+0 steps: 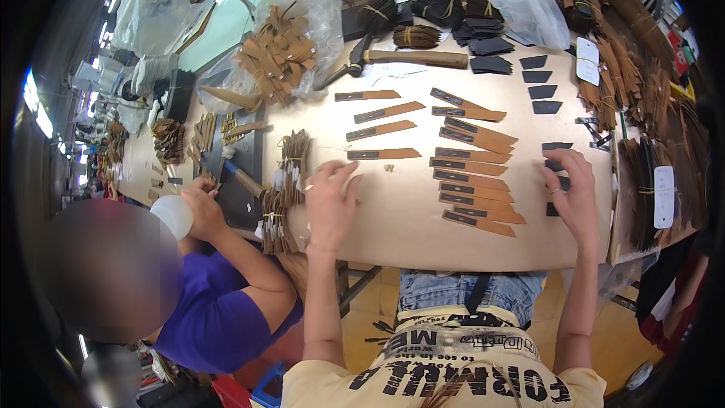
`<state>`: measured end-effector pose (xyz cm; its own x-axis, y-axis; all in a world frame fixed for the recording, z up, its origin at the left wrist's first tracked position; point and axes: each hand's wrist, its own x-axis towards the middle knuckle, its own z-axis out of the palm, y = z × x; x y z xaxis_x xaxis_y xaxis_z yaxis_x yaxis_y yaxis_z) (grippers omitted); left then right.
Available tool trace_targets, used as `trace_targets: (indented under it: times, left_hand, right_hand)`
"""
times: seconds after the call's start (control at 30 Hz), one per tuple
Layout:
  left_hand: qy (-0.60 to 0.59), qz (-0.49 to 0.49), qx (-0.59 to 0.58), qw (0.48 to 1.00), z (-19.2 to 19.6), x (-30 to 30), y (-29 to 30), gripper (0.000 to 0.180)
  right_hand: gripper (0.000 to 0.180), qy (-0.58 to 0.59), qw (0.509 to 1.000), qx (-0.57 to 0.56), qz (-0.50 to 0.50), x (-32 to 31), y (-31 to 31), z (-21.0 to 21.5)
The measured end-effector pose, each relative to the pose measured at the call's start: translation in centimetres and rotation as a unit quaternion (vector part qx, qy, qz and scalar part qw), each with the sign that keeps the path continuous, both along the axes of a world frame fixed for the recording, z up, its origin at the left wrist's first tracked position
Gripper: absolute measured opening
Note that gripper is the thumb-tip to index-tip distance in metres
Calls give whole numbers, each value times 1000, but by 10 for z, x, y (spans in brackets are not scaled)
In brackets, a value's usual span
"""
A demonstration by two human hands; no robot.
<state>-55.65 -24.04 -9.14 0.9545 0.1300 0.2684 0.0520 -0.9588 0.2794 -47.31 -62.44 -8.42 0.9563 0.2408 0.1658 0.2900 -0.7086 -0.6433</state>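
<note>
My left hand [332, 200] is over the table beside the left column of tan leather strips with dark ends, its thumb apart from the fingers and nothing visible in it. The lowest strip of that column [396, 154] lies just beyond its fingertips. My right hand [572, 189] reaches over small black leather pieces [557, 146] at the right, its thumb and forefinger spread; it partly covers some of them, and whether it touches one is unclear. Between the hands, several more tan strips with dark ends [483, 157] overlap in a slanted column. A tiny tan scrap [389, 168] lies near my left hand.
A hammer [415, 58] lies at the back, near bundled dark pieces [416, 35] and a plastic bag of tan pieces [279, 49]. Banded leather bundles [287, 174] stand left, others [646, 196] right. At left, a co-worker in a purple shirt [219, 310] works at the table.
</note>
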Motion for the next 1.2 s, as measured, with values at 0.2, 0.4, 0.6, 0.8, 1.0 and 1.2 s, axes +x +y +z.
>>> trace_targets:
  times: [0.2,0.4,0.6,0.8,1.0,1.2]
  left_hand:
    - [4,-153,97,983,-29,50,-15,16]
    - [-46,-166,-87,981,-7,55,-31,17]
    - [168,-270,-296,901,23,79,-124,16]
    - [271,-291,-422,815,17,135,-176,20]
    - [269,-228,-492,796,-7,172,-180,25]
    - [241,-215,-439,838,-15,196,-189,17]
  right_hand:
    - [22,-34,999,-18,-4,-13,-12,7]
    - [28,28,998,58,-27,-21,-23,11]
    - [46,148,931,334,6,-12,11,14]
    - [17,186,894,406,-41,30,8,-4]
    - [15,180,940,273,-97,71,-20,-10]
    - [17,114,978,153,-87,101,-21,-16]
